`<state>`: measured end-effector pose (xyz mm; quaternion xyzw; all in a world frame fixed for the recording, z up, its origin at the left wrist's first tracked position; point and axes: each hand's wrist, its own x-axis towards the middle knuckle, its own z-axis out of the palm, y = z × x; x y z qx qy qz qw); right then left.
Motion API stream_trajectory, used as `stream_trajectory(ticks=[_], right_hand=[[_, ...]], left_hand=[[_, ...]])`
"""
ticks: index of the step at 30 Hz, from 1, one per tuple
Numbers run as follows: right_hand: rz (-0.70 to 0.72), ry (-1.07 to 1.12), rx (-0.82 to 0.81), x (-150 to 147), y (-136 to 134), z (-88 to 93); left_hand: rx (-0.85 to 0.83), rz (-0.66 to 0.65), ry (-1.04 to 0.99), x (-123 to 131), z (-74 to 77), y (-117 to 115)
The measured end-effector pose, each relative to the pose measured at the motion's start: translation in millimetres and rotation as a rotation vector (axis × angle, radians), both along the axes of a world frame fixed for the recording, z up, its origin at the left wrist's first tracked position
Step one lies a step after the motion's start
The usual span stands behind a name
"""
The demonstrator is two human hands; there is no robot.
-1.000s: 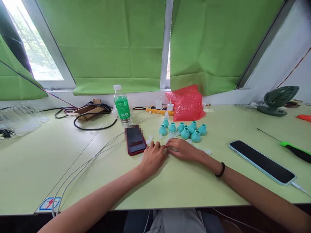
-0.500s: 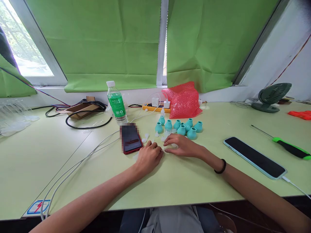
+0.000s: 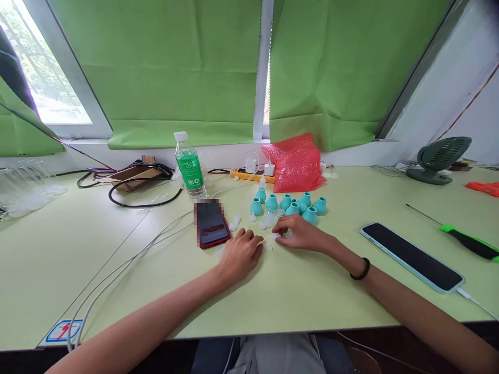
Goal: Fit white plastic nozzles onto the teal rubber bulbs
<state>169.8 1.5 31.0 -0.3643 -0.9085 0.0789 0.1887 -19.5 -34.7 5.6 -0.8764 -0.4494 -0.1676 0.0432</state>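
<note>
My left hand (image 3: 240, 254) rests on the table with its fingers curled and the fingertips close together; what they hold, if anything, is hidden. My right hand (image 3: 299, 233) has thumb and forefinger closed on a small translucent white piece (image 3: 274, 236) just above the tabletop. Tiny whitish bits (image 3: 270, 246) lie between the two hands. Beyond my right hand stand several turquoise vase-shaped pieces (image 3: 292, 209), open at the top. One at the back left carries a clear pointed tip (image 3: 262, 182). More small translucent parts (image 3: 234, 224) lie near my left fingers.
Left of my hands lies a red-edged phone (image 3: 212, 228), with a water bottle (image 3: 191, 171) behind it. A red bubble-wrap bag (image 3: 298, 163) and an orange power strip (image 3: 249, 175) are at the back. Rightward are another phone (image 3: 413, 257), a screwdriver (image 3: 463, 240) and a fan (image 3: 436, 161).
My right hand has moved slightly right, away from my left, with the translucent piece showing at its fingertips. The whitish bits between the hands are now uncovered. My left hand has barely moved.
</note>
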Motion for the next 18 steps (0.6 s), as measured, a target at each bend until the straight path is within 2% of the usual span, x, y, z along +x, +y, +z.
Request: stream_trajectory(ticks=[5,7,13,18], right_hand=[[0.024,0.002,0.043,1.6,-2.9,-2.4],[-0.010,0.002,0.081,3.5,-0.7,-3.2],[-0.214,-0.036,0.262,11.5,13.2,-6.7],[-0.208,-0.311,0.265,3.4,12.2,-13.6]], left_hand=[[0.016,-0.188,-0.011,3.8,2.3,-8.5],[0.000,-0.231,0.007,4.8,3.4,-10.4],[-0.056,-0.259,-0.055,4.9,0.4,-4.6],[-0.093,-0.254,-0.188,4.6,-4.9,-0.8]])
